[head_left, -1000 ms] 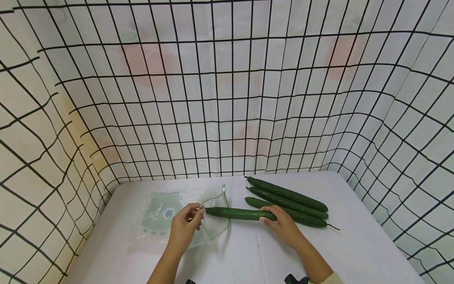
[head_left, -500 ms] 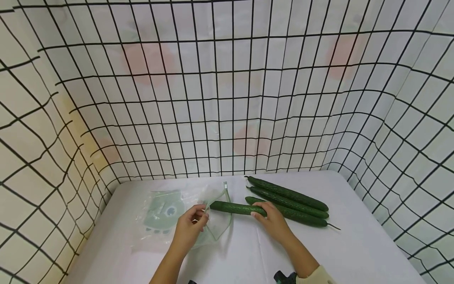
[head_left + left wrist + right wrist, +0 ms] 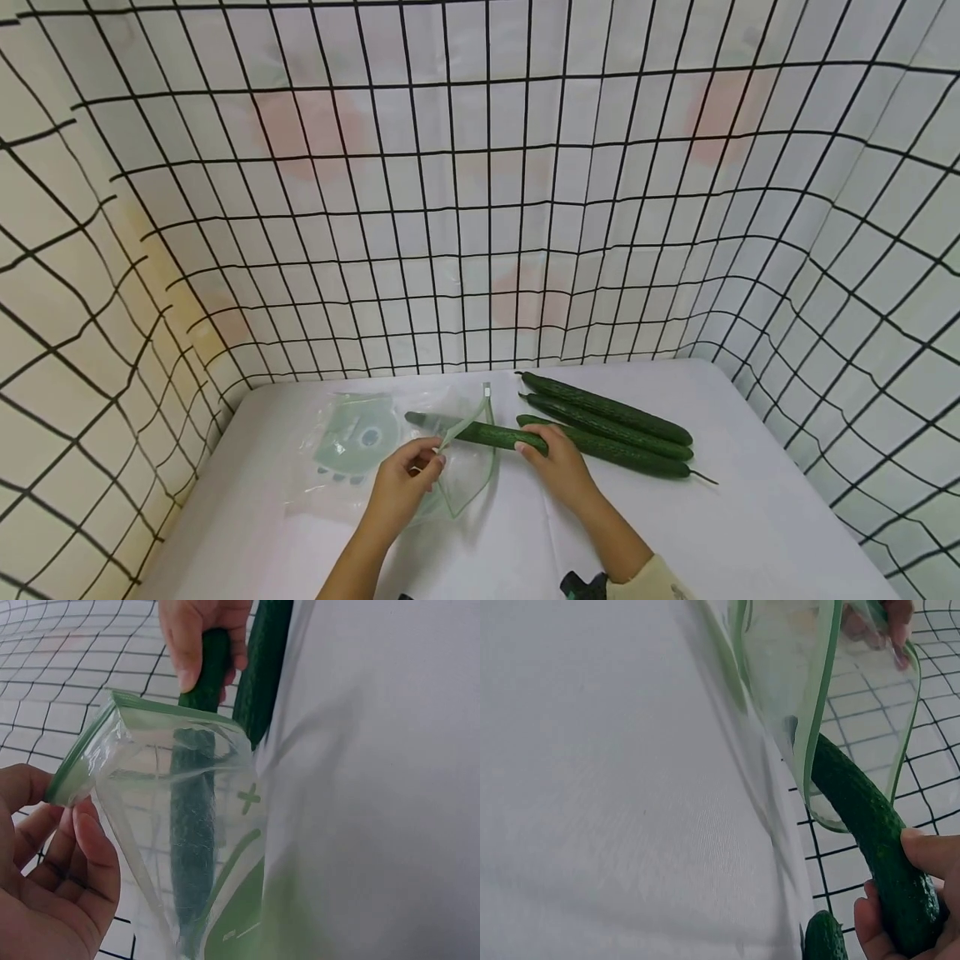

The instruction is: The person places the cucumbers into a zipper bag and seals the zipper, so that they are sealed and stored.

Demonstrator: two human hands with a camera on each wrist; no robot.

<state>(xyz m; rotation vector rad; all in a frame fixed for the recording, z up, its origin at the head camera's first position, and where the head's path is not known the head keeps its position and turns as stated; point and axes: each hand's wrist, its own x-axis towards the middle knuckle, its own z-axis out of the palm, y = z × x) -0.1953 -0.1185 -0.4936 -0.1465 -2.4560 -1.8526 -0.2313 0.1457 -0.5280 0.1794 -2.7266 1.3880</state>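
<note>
A clear zip bag [image 3: 135, 772] with a green rim and green print stands open-mouthed at the left middle of the table. My left hand [image 3: 408, 479] pinches its green rim between thumb and fingers. Into the bag's mouth runs a cucumber [image 3: 491, 435]; its far part shows through the plastic and its near part is outside. My right hand [image 3: 561, 467] grips the cucumber's near end, thumb on one side and fingers on the other, as the right wrist view shows. The left wrist view shows the cucumber [image 3: 193, 825] inside the bag, lying lengthwise.
Several more cucumbers [image 3: 607, 408] lie side by side at the right back of the white table [image 3: 495, 558]. One is close beside my right hand. A black wire grid [image 3: 487, 208] stands behind the table and along both sides.
My right hand has moved left, pushing the cucumber from the bag's mouth well into the bag. My left hand has kept its pinch on the rim, shifting slightly right.
</note>
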